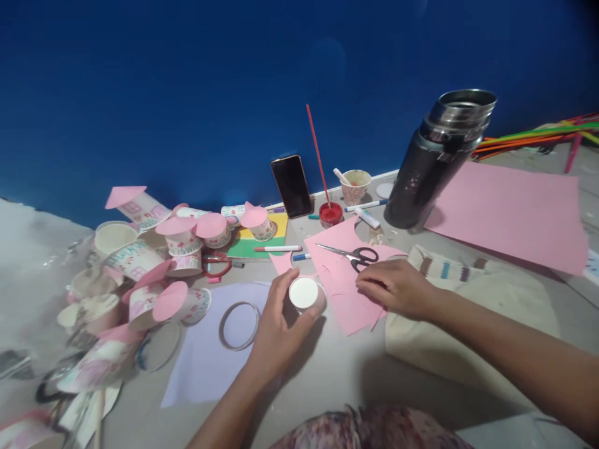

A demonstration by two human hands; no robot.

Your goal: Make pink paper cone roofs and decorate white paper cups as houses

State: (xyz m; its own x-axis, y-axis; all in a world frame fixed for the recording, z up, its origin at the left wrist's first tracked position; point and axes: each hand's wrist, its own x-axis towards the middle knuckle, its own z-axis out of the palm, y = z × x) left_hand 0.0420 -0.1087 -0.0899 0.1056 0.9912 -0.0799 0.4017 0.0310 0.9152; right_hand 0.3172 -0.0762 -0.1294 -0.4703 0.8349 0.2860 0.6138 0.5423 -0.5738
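Note:
My left hand [284,323] curls its thumb and fingers around a small white round-topped container [304,293] on the table. My right hand [395,288] rests over cut pink paper [344,299], its fingers pressed together; whether they pinch anything is hidden. Just beyond those fingertips lies a pair of black-handled scissors [353,254] on the pink paper, blades pointing left. Left of my left hand, a grey tape ring [239,325] lies on a lilac sheet [196,355].
Several decorated paper cups with pink tops [180,237] crowd the left. At the back stand a phone [292,186], a pot of red paint [331,214] with a red stick, a paper cup [355,187] and a dark flask [433,162]. A pink sheet [510,218] and cream cloth bag [468,312] lie right.

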